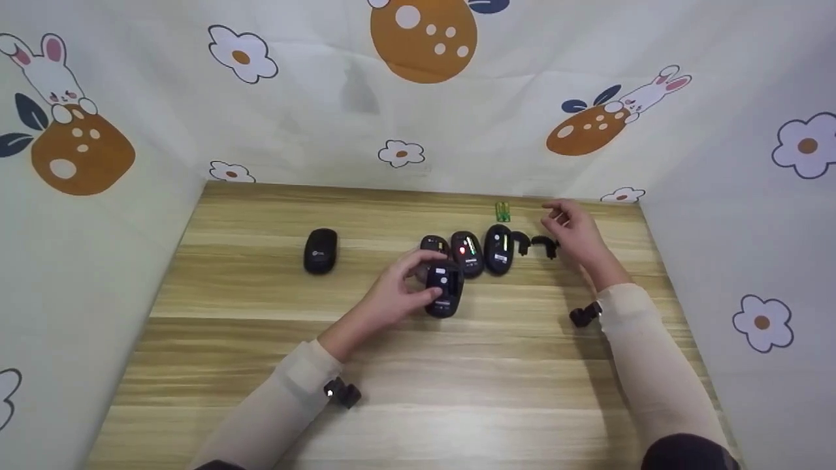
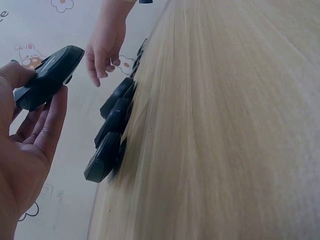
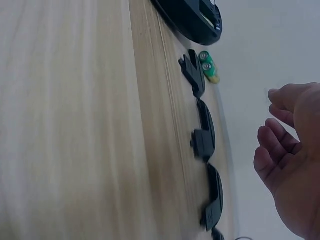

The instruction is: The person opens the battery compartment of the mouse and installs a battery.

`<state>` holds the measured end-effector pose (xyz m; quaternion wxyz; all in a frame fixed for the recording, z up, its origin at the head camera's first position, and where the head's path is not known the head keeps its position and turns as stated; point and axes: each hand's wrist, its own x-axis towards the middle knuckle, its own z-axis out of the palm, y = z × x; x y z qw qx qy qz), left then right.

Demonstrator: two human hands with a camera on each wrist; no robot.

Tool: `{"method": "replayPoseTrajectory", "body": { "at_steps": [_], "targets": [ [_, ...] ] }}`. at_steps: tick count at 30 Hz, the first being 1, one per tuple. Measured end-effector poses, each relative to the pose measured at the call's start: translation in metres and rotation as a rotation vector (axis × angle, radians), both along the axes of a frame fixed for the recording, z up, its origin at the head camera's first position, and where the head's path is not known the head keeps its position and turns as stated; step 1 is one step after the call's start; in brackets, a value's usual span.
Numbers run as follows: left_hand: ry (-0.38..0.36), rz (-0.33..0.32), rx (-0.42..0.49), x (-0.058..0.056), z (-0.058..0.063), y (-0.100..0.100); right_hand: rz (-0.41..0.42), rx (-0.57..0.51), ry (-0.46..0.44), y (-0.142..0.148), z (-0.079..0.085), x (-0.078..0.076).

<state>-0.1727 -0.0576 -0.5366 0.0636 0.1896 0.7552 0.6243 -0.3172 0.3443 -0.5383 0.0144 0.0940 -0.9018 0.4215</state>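
My left hand (image 1: 395, 290) holds a black computer mouse (image 1: 448, 307) above the table, its underside with an open battery slot facing up. The thumb is on one side and the fingers on the other. Behind it, three more black mice (image 1: 499, 250) lie bottom up in a row, one partly hidden by the held one. My right hand (image 1: 575, 235) hovers over the right end of the row with loosely curled fingers and holds nothing. Near it lie black curved battery covers (image 1: 522, 243); the right wrist view shows several. Green batteries (image 1: 502, 211) lie behind the row.
Another black mouse (image 1: 320, 251) lies top side up, apart on the left. The wood-grain table (image 1: 457, 385) is bordered by a printed cloth wall (image 1: 313, 130) at the back and on both sides.
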Motion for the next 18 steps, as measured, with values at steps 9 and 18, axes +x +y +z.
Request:
{"method": "replayPoseTrajectory", "body": {
  "at_steps": [9,18],
  "targets": [
    [0.008,-0.013,0.026,-0.001,-0.001,0.001,0.098,0.068,-0.009,-0.023,0.0,-0.017],
    [-0.004,-0.015,0.023,0.0,0.0,0.002,0.17,0.137,-0.136,-0.044,-0.004,-0.039]
  ]
}}
